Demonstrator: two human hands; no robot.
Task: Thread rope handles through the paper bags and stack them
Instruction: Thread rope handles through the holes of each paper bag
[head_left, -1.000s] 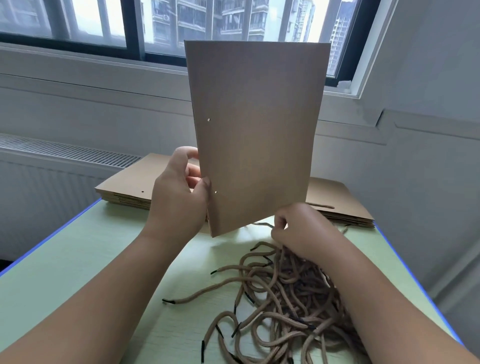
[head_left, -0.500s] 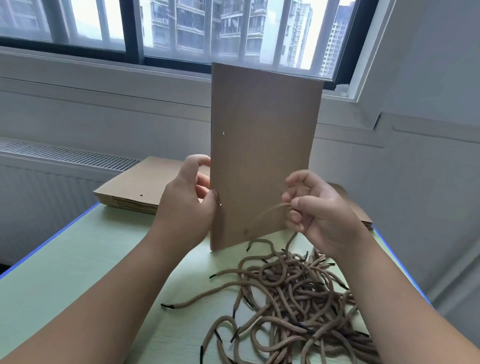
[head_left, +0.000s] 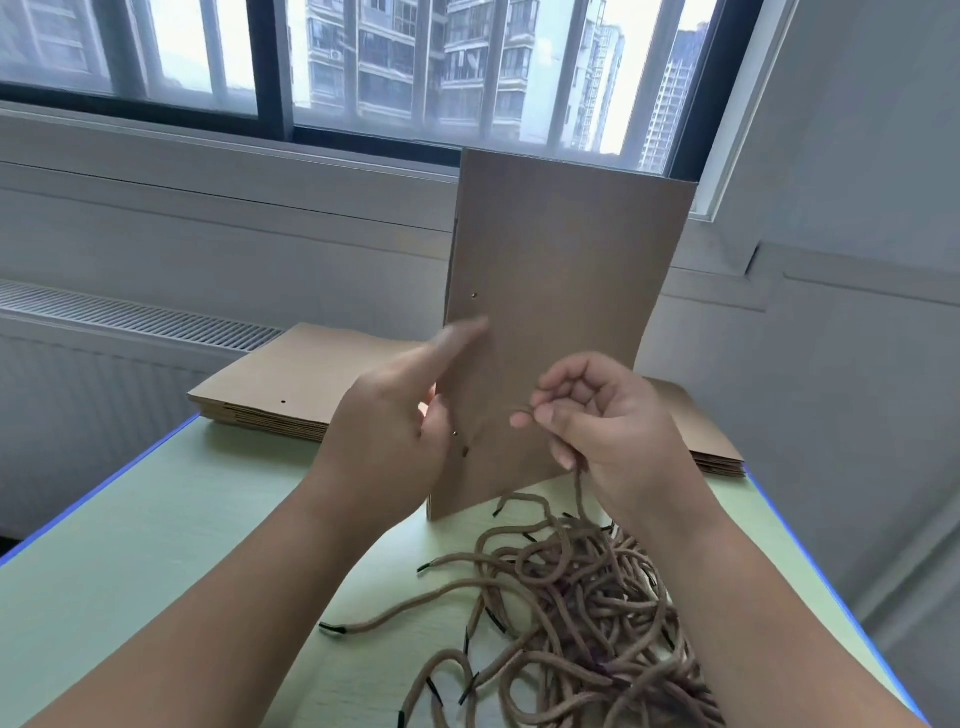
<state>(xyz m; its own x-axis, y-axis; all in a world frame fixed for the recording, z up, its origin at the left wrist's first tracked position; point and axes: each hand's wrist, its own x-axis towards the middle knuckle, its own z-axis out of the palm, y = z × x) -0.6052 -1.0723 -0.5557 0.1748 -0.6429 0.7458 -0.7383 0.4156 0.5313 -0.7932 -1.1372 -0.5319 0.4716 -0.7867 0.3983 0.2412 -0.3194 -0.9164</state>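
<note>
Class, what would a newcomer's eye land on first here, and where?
A brown paper bag stands upright at centre, the left hand holding its punched edge. In front of it the right hand pinches one rope leading from the tangled rope pile on the green table.

Green table with bags and ropes

The pale green table, edged in blue, carries a stack of flat paper bags along its far edge. Nearer than the stack, toward its right end, a tangled heap of tan rope handles with black tips lies on the tabletop. A few loose ends trail out of the heap, to the left and away from the stack.
</note>
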